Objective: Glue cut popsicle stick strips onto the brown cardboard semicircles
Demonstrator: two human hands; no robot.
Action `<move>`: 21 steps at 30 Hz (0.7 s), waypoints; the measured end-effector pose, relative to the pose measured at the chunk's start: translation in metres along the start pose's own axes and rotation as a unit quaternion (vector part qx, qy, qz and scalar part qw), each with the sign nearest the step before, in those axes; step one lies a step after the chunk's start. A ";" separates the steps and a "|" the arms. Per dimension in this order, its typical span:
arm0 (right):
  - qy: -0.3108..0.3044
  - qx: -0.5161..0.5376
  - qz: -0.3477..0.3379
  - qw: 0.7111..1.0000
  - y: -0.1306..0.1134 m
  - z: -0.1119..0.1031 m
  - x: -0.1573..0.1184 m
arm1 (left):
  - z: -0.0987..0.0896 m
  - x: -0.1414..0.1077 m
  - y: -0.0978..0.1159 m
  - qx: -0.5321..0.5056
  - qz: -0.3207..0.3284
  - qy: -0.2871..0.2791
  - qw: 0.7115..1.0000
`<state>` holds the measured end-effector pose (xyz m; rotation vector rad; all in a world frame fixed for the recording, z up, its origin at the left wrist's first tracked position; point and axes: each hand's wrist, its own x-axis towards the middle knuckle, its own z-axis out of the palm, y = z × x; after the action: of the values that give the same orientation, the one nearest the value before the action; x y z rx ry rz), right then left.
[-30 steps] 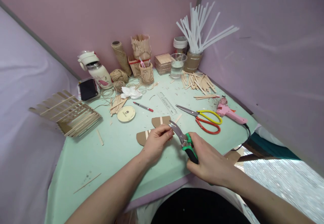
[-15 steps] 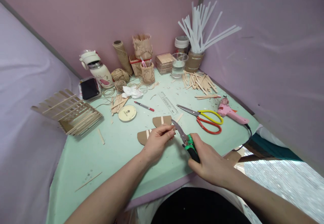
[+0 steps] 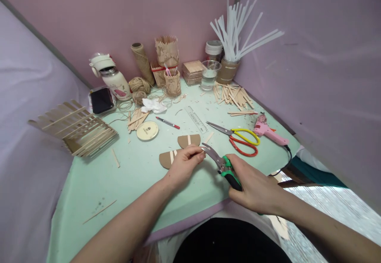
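Note:
My left hand is closed in a pinch on a small pale wooden stick, of which only the tip shows past the fingers. In my right hand are pruning shears with green and black handles. Their curved blades are apart, with the stick tip at the blade ends. Partly behind my left hand lies a brown half-round cardboard piece with pale strips across it. A second half-round cardboard piece with one strip lies just beyond.
Large scissors and a pink glue gun lie to the right. A ruler, a red pen and a round lid are farther back. A stick basket stands left. A water cup stands behind.
The shears have opened wider, and their blades are now around the stick tip. My right hand has shifted slightly right. The whole view has moved a little.

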<state>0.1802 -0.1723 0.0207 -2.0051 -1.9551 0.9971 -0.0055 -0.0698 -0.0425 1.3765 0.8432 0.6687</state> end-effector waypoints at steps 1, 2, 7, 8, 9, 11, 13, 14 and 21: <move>0.001 -0.002 -0.005 1.000 0.000 0.000 0.000 | 0.000 0.000 0.001 0.007 0.003 -0.004 1.000; 0.002 -0.003 -0.009 1.000 0.000 0.000 0.000 | 0.000 0.000 0.002 0.012 0.006 -0.007 1.000; -0.008 0.003 -0.006 1.000 0.000 0.000 0.001 | 0.002 0.001 0.004 0.020 0.015 -0.013 1.000; -0.013 0.008 -0.004 1.000 0.000 0.000 0.001 | 0.002 0.001 0.004 0.021 0.016 -0.013 1.000; -0.018 0.014 -0.003 1.000 0.001 0.000 0.001 | 0.002 0.001 0.004 0.023 0.016 -0.012 1.000; -0.028 0.023 0.001 0.999 0.002 0.000 0.000 | 0.002 0.000 0.003 0.030 0.018 -0.010 0.999; -0.037 0.030 0.003 0.999 0.002 -0.001 0.000 | 0.002 0.000 0.004 0.033 0.019 -0.008 0.999; -0.040 0.033 0.004 0.999 0.002 -0.002 0.000 | 0.002 0.000 0.004 0.033 0.019 -0.008 0.999; -0.060 0.026 0.027 0.997 -0.006 -0.010 0.000 | 0.001 0.000 0.004 0.030 0.025 -0.017 0.999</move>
<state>0.1813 -0.1686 0.0318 -2.0247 -1.9202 1.1957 -0.0040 -0.0700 -0.0386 1.4642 0.8094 0.6608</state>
